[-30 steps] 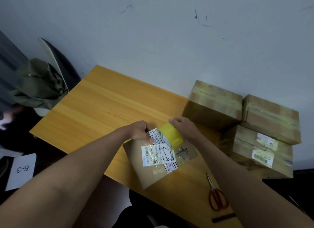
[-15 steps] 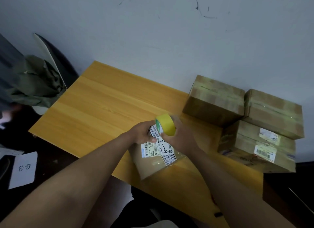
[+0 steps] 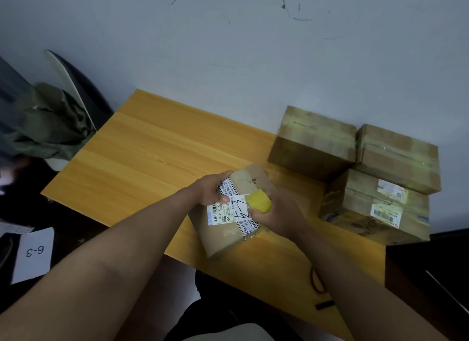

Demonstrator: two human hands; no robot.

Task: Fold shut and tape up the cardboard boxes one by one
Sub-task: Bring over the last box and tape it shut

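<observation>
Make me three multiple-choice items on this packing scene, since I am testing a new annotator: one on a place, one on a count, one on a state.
1. Where is the stack of finished boxes?
A. at the table's right end by the wall
B. on the floor at left
C. under the table

2. How many cardboard boxes are in view?
A. two
B. four
C. six

3. What is the right hand doing?
A. lying flat on the table
B. holding scissors
C. gripping the yellow tape roll

Key: 1 A, the stack of finished boxes sits on the right end of the table near the wall. 2 B, three stacked plus the labelled box being worked on. 3 C, the right hand curls round the yellow tape roll over the box, which the left hand grips.
</observation>
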